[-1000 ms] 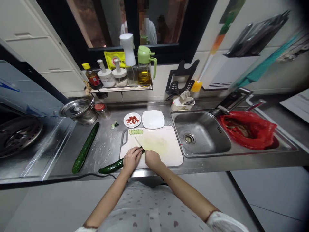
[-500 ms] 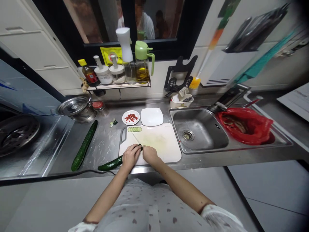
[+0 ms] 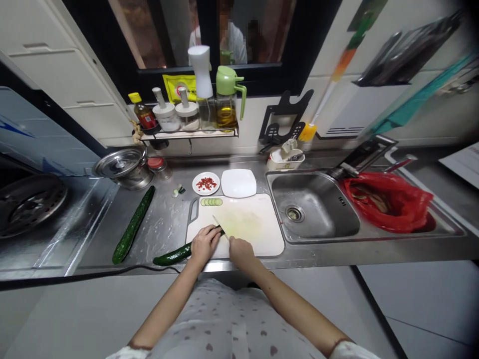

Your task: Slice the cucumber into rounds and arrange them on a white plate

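My left hand [image 3: 205, 244] is closed over a dark green cucumber [image 3: 172, 256], which lies partly on the white cutting board [image 3: 262, 219] with its far end out on the counter. In my right hand [image 3: 241, 251] is the handle of a knife [image 3: 220, 224]. The blade slants away to the upper left, right beside the cucumber's cut end. Several overlapping cucumber slices [image 3: 211, 202] lie in a row at the board's upper left. Wet, greenish marks cover the middle of the board. My right fingers hide most of the knife handle.
Left on the steel counter lies another whole cucumber [image 3: 133, 225]. Beyond the board stand a small plate of chopped red pieces [image 3: 205, 194] and a white plate [image 3: 238, 183]. Rightward are a sink [image 3: 314, 207] and a red plastic bag [image 3: 389, 204]. A lidded pot [image 3: 123, 169] stands back left.
My right hand and the knife have shifted slightly right and toward me, away from my left hand. The left hand keeps its hold on the cucumber. The whole view has moved a little.
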